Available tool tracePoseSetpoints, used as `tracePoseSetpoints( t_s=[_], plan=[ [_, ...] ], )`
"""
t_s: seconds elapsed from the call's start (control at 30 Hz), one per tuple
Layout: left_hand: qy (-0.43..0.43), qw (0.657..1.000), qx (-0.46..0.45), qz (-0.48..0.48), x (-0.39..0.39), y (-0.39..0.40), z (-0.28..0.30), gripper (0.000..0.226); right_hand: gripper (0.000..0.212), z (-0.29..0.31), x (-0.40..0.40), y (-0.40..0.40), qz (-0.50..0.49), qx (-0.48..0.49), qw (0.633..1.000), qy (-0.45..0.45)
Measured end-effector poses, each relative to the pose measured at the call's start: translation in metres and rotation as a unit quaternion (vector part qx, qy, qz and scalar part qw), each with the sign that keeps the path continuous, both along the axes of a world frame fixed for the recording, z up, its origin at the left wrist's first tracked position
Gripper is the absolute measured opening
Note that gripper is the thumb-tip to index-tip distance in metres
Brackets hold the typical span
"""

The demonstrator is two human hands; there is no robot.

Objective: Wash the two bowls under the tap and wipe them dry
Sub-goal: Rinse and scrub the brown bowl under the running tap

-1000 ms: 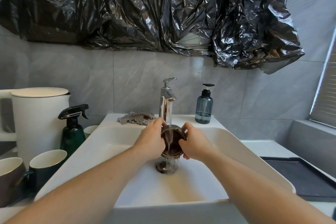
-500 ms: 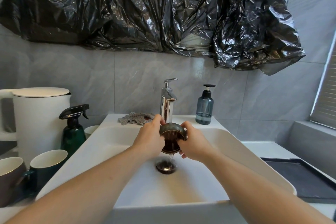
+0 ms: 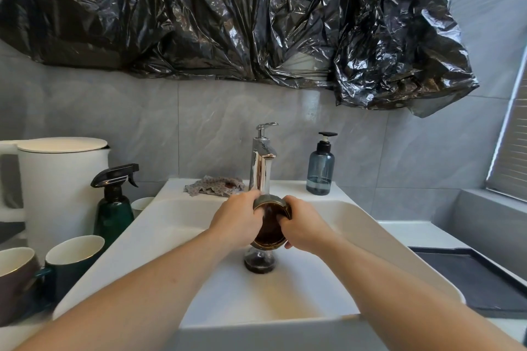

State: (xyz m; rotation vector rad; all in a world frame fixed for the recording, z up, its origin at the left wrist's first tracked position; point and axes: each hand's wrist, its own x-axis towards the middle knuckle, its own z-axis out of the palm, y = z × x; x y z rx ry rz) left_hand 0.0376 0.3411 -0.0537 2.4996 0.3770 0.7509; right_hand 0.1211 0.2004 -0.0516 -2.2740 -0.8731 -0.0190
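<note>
A small dark brown bowl (image 3: 269, 226) is held under the chrome tap (image 3: 261, 162), tilted with its opening towards me. My left hand (image 3: 238, 221) grips its left side and my right hand (image 3: 303, 229) grips its right side, with fingers reaching into the bowl. Water runs from the bowl down to the drain (image 3: 259, 263) of the white sink (image 3: 285, 302). A patterned cloth (image 3: 214, 188) lies on the sink's back ledge, left of the tap. A second bowl is not clearly in view.
A blue soap dispenser (image 3: 320, 169) stands right of the tap. On the left are a green spray bottle (image 3: 114, 208), a white kettle (image 3: 57, 188) and two cups (image 3: 72, 259). A dark tray (image 3: 467, 279) lies right of the sink. Black plastic (image 3: 242, 17) hangs on the wall above.
The bowl has tipped further towards me between both hands, and the fingers of my right hand have moved into it. The stream of water over the bowl has thinned.
</note>
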Motion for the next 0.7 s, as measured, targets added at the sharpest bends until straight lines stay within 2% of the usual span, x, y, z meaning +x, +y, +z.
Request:
tracePoseSetpoints(
  t_s=[0.13, 0.3, 0.4, 0.53, 0.6, 0.7],
  plan=[
    [0.021, 0.999, -0.037, -0.002, 0.0038, -0.0005, -0.0019, 0.026, 0.014, 0.0005, -0.0001, 0.0013, -0.021, 0.007, 0.999, -0.023],
    [0.018, 0.993, -0.113, -0.024, 0.0065, 0.0039, -0.0027, 0.012, 0.020, 0.0025, 0.0006, 0.0006, -0.035, 0.064, 0.997, -0.036],
    [0.003, 0.989, -0.144, -0.021, 0.0110, 0.0089, -0.0058, 0.020, 0.018, 0.0026, 0.0002, 0.0009, -0.023, 0.103, 0.994, -0.027],
    [-0.034, 0.979, -0.202, 0.002, 0.0061, 0.0056, 0.0017, 0.014, 0.020, 0.0015, -0.0005, 0.0021, 0.008, 0.116, 0.993, 0.024],
    [-0.043, 0.965, -0.259, 0.009, 0.0074, 0.0069, 0.0015, 0.017, 0.029, 0.0007, -0.0022, 0.0029, 0.031, 0.111, 0.990, 0.078],
    [-0.056, 0.948, -0.312, 0.008, 0.0074, 0.0057, 0.0032, 0.023, 0.029, 0.0006, -0.0035, 0.0044, 0.040, 0.115, 0.984, 0.128]
  ],
)
